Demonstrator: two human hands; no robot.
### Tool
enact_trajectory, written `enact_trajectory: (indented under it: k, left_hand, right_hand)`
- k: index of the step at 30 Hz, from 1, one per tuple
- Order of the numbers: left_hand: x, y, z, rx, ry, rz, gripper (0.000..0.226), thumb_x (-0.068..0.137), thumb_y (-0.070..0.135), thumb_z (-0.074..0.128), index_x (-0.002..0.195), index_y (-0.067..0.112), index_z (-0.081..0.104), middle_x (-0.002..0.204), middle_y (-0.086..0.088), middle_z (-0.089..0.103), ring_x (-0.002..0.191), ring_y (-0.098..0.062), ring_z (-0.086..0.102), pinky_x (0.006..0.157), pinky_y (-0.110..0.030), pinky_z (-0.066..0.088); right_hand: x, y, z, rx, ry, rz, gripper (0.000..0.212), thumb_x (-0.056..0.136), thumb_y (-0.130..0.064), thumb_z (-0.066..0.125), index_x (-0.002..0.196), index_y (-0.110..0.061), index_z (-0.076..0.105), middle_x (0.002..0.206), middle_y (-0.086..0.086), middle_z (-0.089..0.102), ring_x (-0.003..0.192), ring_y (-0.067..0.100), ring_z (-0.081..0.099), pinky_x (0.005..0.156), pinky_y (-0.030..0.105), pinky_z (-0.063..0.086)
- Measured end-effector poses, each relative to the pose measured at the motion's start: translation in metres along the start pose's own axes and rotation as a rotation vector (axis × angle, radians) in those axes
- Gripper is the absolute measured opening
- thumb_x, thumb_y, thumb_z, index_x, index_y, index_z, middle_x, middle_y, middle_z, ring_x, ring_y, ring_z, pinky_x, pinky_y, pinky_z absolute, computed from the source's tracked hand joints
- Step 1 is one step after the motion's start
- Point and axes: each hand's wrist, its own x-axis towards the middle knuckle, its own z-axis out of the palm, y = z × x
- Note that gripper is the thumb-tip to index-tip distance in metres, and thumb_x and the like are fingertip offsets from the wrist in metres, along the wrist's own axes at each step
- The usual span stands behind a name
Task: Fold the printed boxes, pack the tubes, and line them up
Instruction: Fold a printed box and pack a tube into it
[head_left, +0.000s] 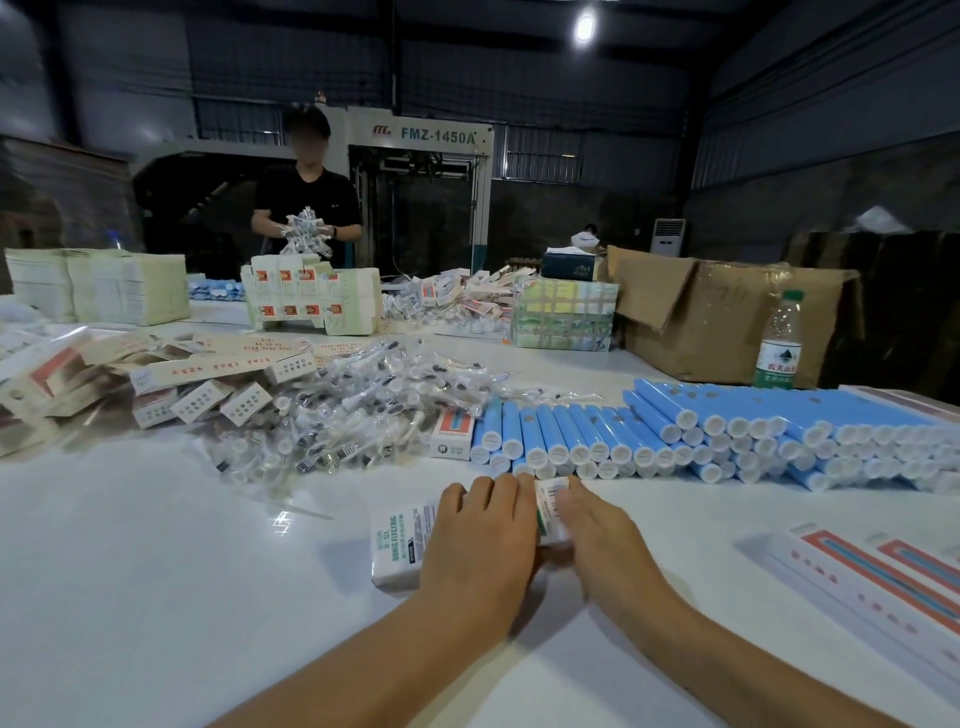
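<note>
While both hands lie over the printed box, the step in hand looks like closing or flattening it on the white surface. The left hand rests palm down across the box's middle with fingers straight and spread. The right hand lies along the box's right end, fingers extended against it; whether its thumb hooks a flap cannot be told.

Just behind the box, almost touching its far edge, the blue tubes are stacked in a long bank with their white caps facing the person. Behind the box and to its left lies a heap of small bagged parts, and farther left of that, loose flat cartons. Right of the box, finished boxes lie side by side near the surface's edge.

Next, judging by the task, the box needs sliding toward that row. Open room lies left of the box and in front of it; behind it, the tubes leave almost none.
</note>
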Motion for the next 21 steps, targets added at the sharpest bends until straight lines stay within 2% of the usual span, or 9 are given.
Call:
enact_trajectory:
  k: [2,5,8,12,16,21]
  left_hand:
    - [0.001,-0.004,-0.002,-0.017,-0.008,-0.01,0.07,0.075,0.054,0.069,0.126,0.009,0.054,0.107,-0.002,0.059,0.095,-0.02,0.057,0.082,-0.033,0.045]
    - [0.001,-0.008,-0.005,-0.072,0.01,-0.04,0.062,0.069,0.05,0.077,0.113,0.007,0.065,0.096,-0.002,0.066,0.082,-0.019,0.063,0.07,-0.03,0.051]
    - [0.0,-0.01,-0.004,-0.073,0.098,-0.025,0.062,0.061,0.05,0.083,0.103,0.006,0.07,0.088,-0.002,0.068,0.073,-0.018,0.065,0.062,-0.029,0.052]
    - [-0.001,-0.012,-0.003,-0.082,0.117,-0.008,0.064,0.061,0.054,0.08,0.103,0.006,0.07,0.09,-0.002,0.069,0.075,-0.018,0.066,0.064,-0.028,0.052]
    - [-0.001,-0.013,-0.001,-0.077,0.107,0.016,0.064,0.061,0.054,0.079,0.104,0.007,0.07,0.089,-0.002,0.068,0.075,-0.018,0.065,0.063,-0.028,0.052]
    - [0.0,-0.01,0.002,-0.042,0.089,0.076,0.066,0.057,0.053,0.083,0.101,0.005,0.07,0.083,-0.003,0.066,0.07,-0.02,0.063,0.06,-0.029,0.05]
  right_hand:
    - [0.003,-0.006,-0.011,0.304,-0.082,0.104,0.029,0.1,-0.016,0.044,0.091,-0.01,0.071,0.085,0.009,0.074,0.078,0.02,0.071,0.067,0.03,0.057]
    - [0.006,-0.009,-0.02,0.524,-0.166,0.188,0.027,0.097,-0.014,0.046,0.098,-0.008,0.072,0.092,0.013,0.074,0.085,0.023,0.072,0.066,0.03,0.058]
    - [0.01,-0.006,-0.018,0.564,-0.119,0.194,0.024,0.098,-0.006,0.045,0.101,-0.006,0.068,0.092,0.014,0.074,0.084,0.025,0.072,0.063,0.029,0.058]
    - [0.011,-0.004,-0.019,0.591,-0.088,0.198,0.027,0.096,-0.001,0.043,0.09,-0.007,0.069,0.09,0.015,0.074,0.083,0.027,0.072,0.061,0.032,0.058]
    - [0.01,-0.002,-0.016,0.501,-0.064,0.19,0.03,0.096,0.0,0.045,0.085,-0.015,0.068,0.088,0.011,0.075,0.084,0.025,0.072,0.069,0.036,0.059]
    - [0.008,0.0,-0.011,0.437,-0.041,0.204,0.034,0.09,0.004,0.04,0.097,-0.006,0.072,0.087,0.012,0.074,0.082,0.024,0.072,0.071,0.038,0.06]
